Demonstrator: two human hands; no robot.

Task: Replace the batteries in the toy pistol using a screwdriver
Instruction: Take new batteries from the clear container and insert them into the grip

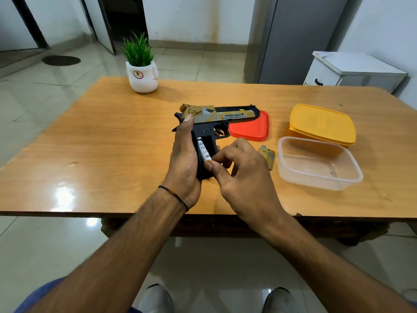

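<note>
The toy pistol (225, 116), tan camouflage slide on a black frame, is held above the wooden table (112, 136) with its barrel pointing right. My left hand (184, 159) grips its black handle from the left. The battery compartment in the handle lies uncovered, with a white battery (203, 150) slanted in it. My right hand (243, 177) pinches the lower end of that battery between thumb and forefinger. The camouflage battery cover (268, 155) lies on the table just right of my right hand. No screwdriver is in view.
A clear plastic container (320, 163) stands at the right, a yellow lidded box (322, 125) behind it, and a red lid (250, 129) under the pistol's barrel. A white pot with a green plant (141, 73) stands at the far left-centre edge.
</note>
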